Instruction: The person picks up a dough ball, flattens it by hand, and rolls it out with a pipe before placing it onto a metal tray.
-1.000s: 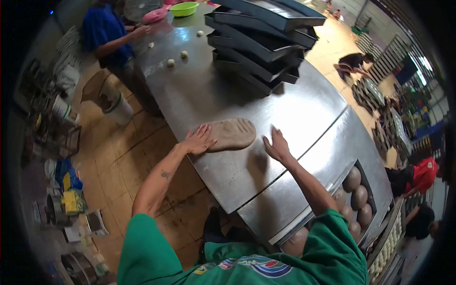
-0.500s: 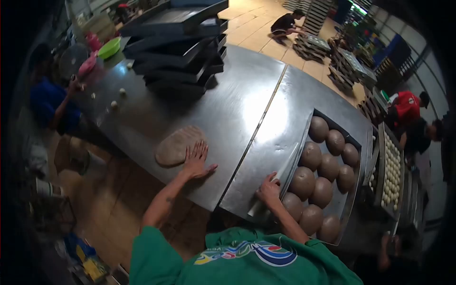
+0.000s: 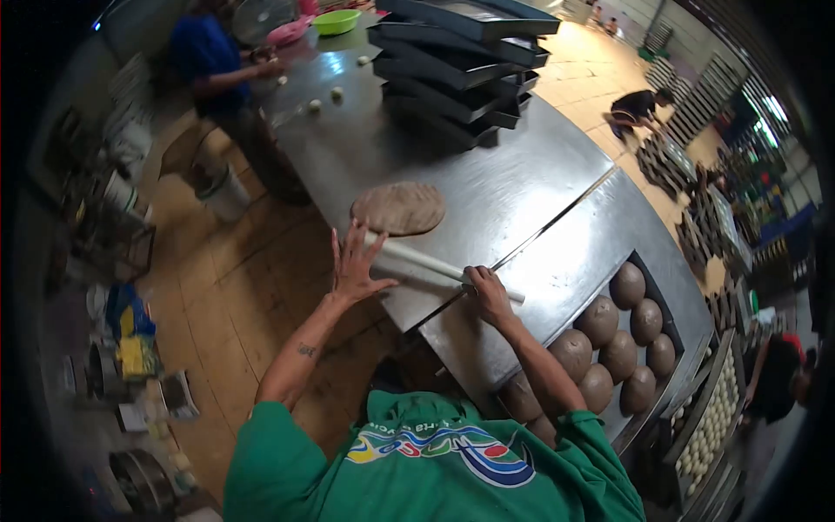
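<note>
Grips a long, pale rolling pin (image 3: 422, 259) in the closed right hand (image 3: 490, 294), with one end sticking out past the fist. Spreads the left hand (image 3: 352, 265) open, fingers splayed over the pin's other end; cannot tell from here how firmly it is pressed, if at all. Just beyond that end, shows a flattened oval of brown dough (image 3: 398, 209), lying on a metal table (image 3: 487, 187) near its edge; cannot tell whether it is touched by the pin. Could press the oval lopsided, by the look of it, if leaning harder on one end of the slanting pin. Might also crowd the dough over the nearby edge by pushing too far that way, or mark it by catching the pin in the table's seam (image 3: 561, 215). Further out, to the right, shows round brown dough balls (image 3: 617, 357) in a dark-walled tray (image 3: 665, 304). Across the table, shows stacked dark trays (image 3: 461, 70), small pale balls (image 3: 337, 92), a green basin (image 3: 336, 22) and a person in blue (image 3: 204, 56).
</note>
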The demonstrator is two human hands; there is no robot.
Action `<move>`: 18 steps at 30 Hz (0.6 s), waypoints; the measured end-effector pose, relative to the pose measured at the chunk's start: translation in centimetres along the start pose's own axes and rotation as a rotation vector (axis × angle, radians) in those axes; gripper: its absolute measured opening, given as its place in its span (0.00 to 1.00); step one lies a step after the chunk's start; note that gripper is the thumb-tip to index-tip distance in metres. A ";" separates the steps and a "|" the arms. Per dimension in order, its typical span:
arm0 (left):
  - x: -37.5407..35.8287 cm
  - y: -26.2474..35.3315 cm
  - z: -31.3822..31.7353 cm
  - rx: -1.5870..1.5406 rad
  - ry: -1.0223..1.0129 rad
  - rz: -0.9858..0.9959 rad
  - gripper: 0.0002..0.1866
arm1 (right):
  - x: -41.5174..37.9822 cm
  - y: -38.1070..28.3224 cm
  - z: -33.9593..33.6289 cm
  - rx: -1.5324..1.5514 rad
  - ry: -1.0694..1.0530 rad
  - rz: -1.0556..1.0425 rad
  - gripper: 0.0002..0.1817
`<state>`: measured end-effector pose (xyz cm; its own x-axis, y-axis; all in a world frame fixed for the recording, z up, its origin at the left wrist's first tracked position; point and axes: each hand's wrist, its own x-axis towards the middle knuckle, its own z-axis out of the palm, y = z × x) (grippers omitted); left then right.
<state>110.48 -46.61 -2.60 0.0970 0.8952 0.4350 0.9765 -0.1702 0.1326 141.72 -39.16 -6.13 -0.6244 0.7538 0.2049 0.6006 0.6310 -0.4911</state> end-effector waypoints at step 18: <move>2.4 -14.4 7.3 -0.343 0.118 -0.492 0.20 | 18.9 5.0 2.2 -0.149 -0.005 0.185 0.20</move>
<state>98.10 -39.03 -9.93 -0.3913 0.8539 0.3431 0.7814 0.1113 0.6140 131.84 -22.17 -6.61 -0.4986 0.8586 0.1189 0.7722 0.5023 -0.3892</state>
